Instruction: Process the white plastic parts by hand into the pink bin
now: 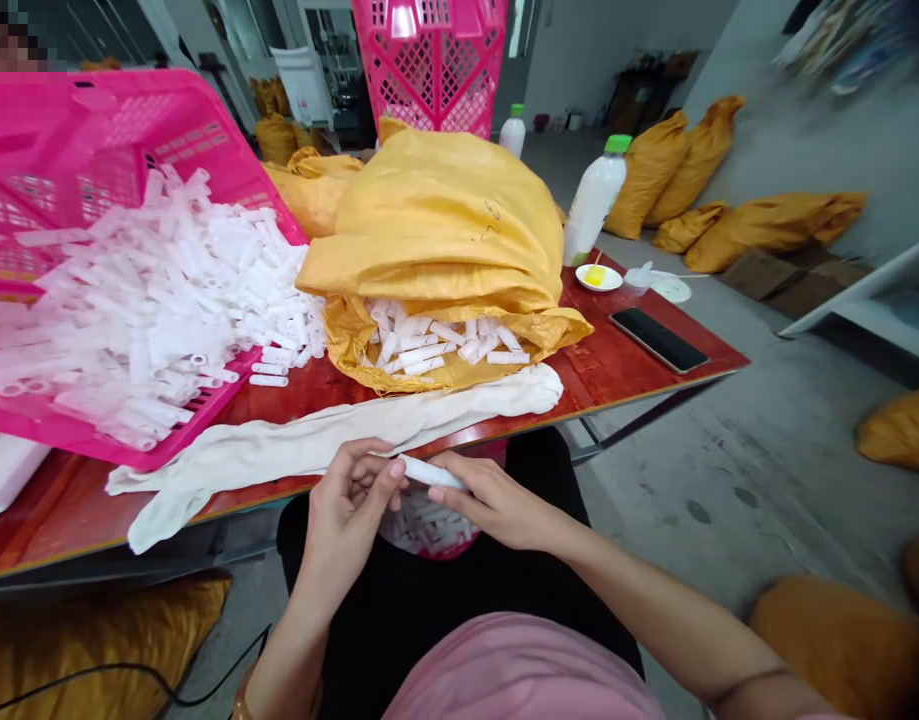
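Note:
Between my two hands, above my lap, is a short white plastic tube (432, 473). My left hand (363, 490) pinches its left end between thumb and fingers. The other end lies in my right hand (489, 497), with thumb below and fingers over it. Under my hands, a container with many white tubes (421, 528) shows between my knees, partly hidden. On the table, a yellow woven sack (444, 220) lies with its mouth towards me and loose white tubes (448, 340) spilling at the opening. A long white cloth sleeve (339, 430) stretches along the table's front edge.
A tipped pink basket (196, 420) full of white tubes fills the left of the red table (616, 375). To the right are a phone (658, 338), a small dish (598, 278) with something yellow, and a white bottle (595, 200). Orange sacks (774, 225) lie on the floor.

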Motion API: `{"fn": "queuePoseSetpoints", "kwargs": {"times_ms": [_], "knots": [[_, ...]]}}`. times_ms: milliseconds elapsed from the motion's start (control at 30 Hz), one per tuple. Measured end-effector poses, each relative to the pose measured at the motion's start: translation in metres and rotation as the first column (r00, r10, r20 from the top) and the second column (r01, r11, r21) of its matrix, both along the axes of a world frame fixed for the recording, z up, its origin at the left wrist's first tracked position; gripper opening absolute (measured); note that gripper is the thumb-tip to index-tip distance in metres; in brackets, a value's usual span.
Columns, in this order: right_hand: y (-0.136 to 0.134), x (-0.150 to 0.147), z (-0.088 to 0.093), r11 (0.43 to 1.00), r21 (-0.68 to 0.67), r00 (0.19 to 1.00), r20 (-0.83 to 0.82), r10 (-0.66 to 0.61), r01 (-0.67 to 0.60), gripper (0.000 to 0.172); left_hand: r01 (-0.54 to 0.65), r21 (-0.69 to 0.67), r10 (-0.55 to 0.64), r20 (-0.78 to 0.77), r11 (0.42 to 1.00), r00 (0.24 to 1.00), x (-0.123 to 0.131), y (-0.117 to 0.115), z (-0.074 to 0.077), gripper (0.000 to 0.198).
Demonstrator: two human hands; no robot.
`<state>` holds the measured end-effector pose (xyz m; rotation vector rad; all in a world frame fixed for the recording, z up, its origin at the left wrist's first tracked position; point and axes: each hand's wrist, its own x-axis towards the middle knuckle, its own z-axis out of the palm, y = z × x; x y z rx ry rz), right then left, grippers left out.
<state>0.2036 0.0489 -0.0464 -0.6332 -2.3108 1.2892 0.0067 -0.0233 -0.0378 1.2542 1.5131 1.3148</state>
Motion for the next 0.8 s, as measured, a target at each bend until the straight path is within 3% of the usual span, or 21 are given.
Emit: {"fn": "queuePoseSetpoints", "kwargs": {"times_ms": [67, 133, 233, 300, 367, 433, 533, 600, 700, 800], "knots": [[0.001, 0.001, 0.003, 0.996, -0.079, 0.999, -0.011, 0.046, -0.046, 0.032, 0.066, 0.004, -0.066, -0.047, 0.998, 0.997, -0.005, -0.002, 0.001, 0.025], [0.0, -0.001, 0.0, 0.996, -0.057, 0.998, -0.011, 0.062, -0.063, 0.03, 0.121, -0.024, -0.123, -0.113, 0.992, 0.986, -0.009, -0.002, 0.001, 0.03], [-0.004, -0.007, -0.014, 0.97, 0.236, 0.995, 0.061, -0.08, 0.063, 0.029, 0.076, -0.069, -0.08, -0.068, 0.995, 0.994, -0.006, -0.001, -0.003, 0.038], [-0.006, -0.01, -0.022, 0.874, 0.465, 0.971, 0.109, -0.215, 0.142, 0.032, 0.023, -0.093, -0.022, 0.011, 0.995, 1.0, 0.0, -0.001, -0.006, 0.039], [-0.007, -0.011, -0.026, 0.813, 0.558, 0.954, 0.116, -0.276, 0.167, 0.035, -0.011, -0.1, 0.016, 0.049, 0.995, 0.999, 0.007, -0.002, -0.008, 0.038], [-0.007, -0.009, -0.024, 0.855, 0.492, 0.968, 0.082, -0.237, 0.167, 0.033, -0.036, -0.089, 0.04, 0.039, 0.995, 0.998, 0.013, -0.003, -0.009, 0.037], [-0.008, -0.005, -0.021, 0.967, 0.247, 0.997, 0.035, -0.071, 0.061, 0.026, -0.012, -0.051, 0.011, -0.023, 0.999, 1.0, 0.017, -0.005, -0.011, 0.035], [-0.011, -0.003, -0.025, 0.973, 0.224, 0.996, 0.055, -0.068, 0.054, 0.024, 0.033, -0.036, -0.036, -0.062, 0.999, 0.997, 0.017, -0.005, -0.014, 0.035], [-0.017, -0.005, -0.041, 0.869, 0.466, 0.953, 0.153, -0.262, 0.164, 0.03, 0.048, -0.068, -0.054, -0.078, 0.996, 0.996, 0.019, -0.005, -0.021, 0.039], [-0.021, -0.009, -0.053, 0.758, 0.635, 0.914, 0.206, -0.35, 0.147, 0.035, 0.008, -0.126, -0.005, 0.026, 0.992, 1.0, 0.022, -0.005, -0.024, 0.043]]}}
